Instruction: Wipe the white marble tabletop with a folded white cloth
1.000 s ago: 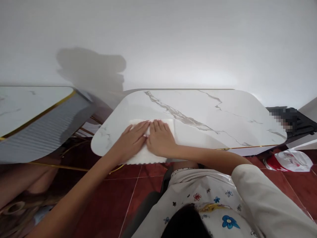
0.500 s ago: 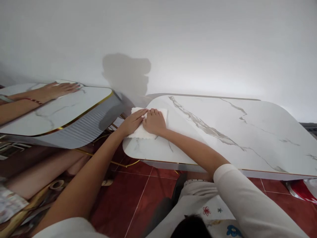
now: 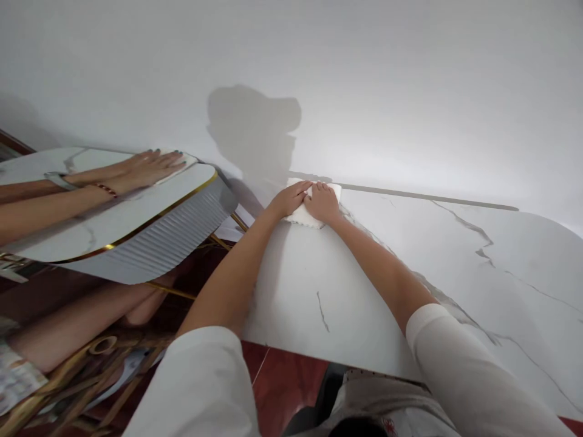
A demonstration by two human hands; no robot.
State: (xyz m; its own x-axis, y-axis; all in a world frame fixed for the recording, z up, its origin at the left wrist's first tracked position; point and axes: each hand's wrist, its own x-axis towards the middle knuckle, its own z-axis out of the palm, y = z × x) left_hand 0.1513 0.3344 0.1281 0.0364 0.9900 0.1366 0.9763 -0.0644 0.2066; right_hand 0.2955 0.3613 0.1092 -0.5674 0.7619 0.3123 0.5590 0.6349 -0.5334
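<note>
A white cloth [image 3: 310, 217] with a wavy edge lies on the white marble-patterned table [image 3: 291, 273], near its far edge by the wall. My left hand [image 3: 290, 200] rests flat on the left part of the cloth, fingers stretched forward. Beside it, my right hand [image 3: 322, 203] presses flat on the cloth's right part, its fingers pointing to the wall. The two hands touch or nearly touch at the thumbs. Their palms hide the middle of the cloth.
To the left stands a second marble-patterned table [image 3: 150, 212] with a gold rim and ribbed grey side. Another person's hands [image 3: 146, 170] lie on a white cloth there. A white wall [image 3: 387, 91] runs behind both tables. Below are red floor tiles [image 3: 291, 376] and a wooden chair [image 3: 86, 376].
Both my hands have slid the cloth away from me, toward the table's far edge. The view has shifted too. The other person's hands have moved right on their table.
</note>
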